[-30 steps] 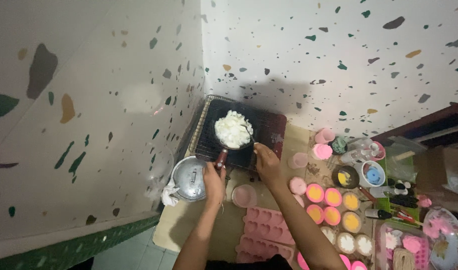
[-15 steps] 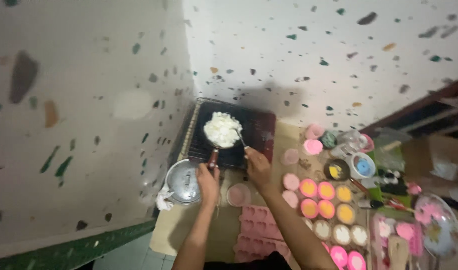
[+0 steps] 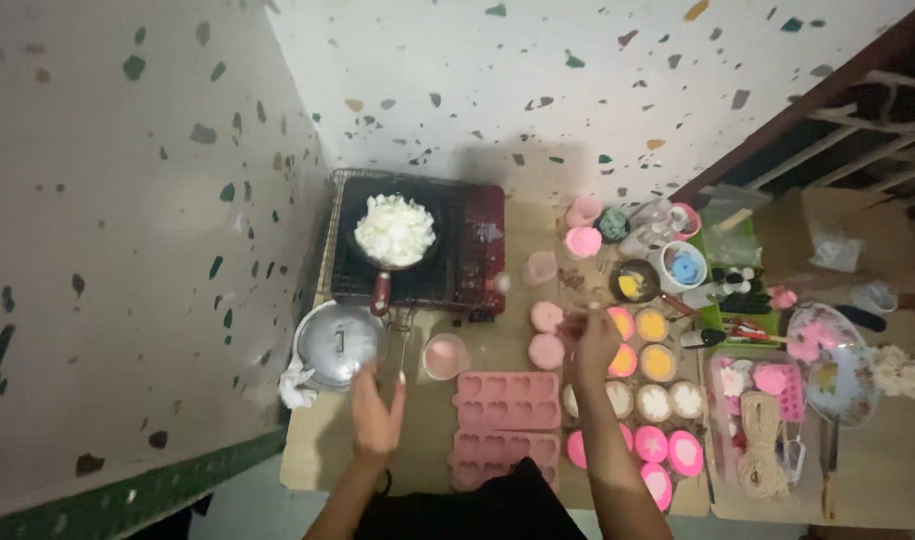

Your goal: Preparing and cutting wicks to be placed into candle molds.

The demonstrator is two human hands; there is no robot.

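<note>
A small pan (image 3: 395,235) full of white chunks sits on a dark portable stove (image 3: 458,250), its red handle (image 3: 380,293) pointing toward me. My left hand (image 3: 378,410) hovers open below the handle, beside a metal lid (image 3: 336,343), holding nothing. My right hand (image 3: 590,340) is over the rows of small round cups (image 3: 654,358) with yellow, white and pink fillings; its fingers look pinched together, and whether they hold anything is too blurred to tell. Two pink heart moulds (image 3: 506,418) lie between my arms.
A small pink cup (image 3: 445,356) stands by the lid. Pink cups, jars and a white tub (image 3: 683,266) crowd the back right. A tray with twine (image 3: 763,420) and a floral plate (image 3: 828,350) sit at right. Speckled walls close off the left and back.
Both hands have pulled back from the pan: the left let go of the red handle and dropped toward me, the right moved right over the round cups. The camera tilted down.
</note>
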